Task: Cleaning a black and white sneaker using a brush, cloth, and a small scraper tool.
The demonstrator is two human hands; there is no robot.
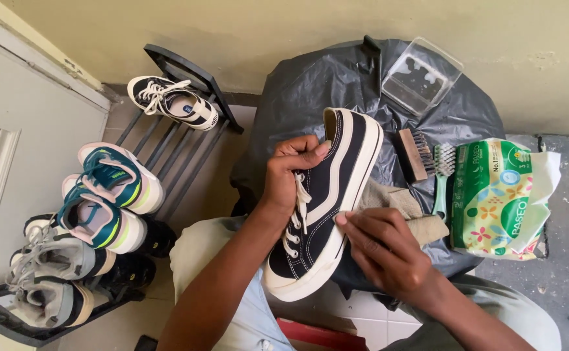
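1. Nearest to the camera are the person's knees in pale trousers, and above them both forearms come up from 6 o'clock toward the centre.
2. Black plastic sheet (310, 84) covers the round table at 12 o'clock; on it, at 2 o'clock, lie a wooden brush (416, 153), a green brush (443, 170) and a pack of tissues (500, 198).
3. At 9 o'clock a shoe rack (187, 71) holds several pairs.
4. Black sneaker (320, 208) stands in the centre, toe toward the person, tilted on its side.
5. Left hand (291, 172) is closed around the sneaker's tongue and collar, wrist bent inward.
6. Right hand (382, 250) presses a beige cloth (405, 208) on the white sole edge, fingers flat and together.
7. I judge the step is wiping the sole; the next move needs the cloth to slide along the edge while the left hand keeps the shoe steady.
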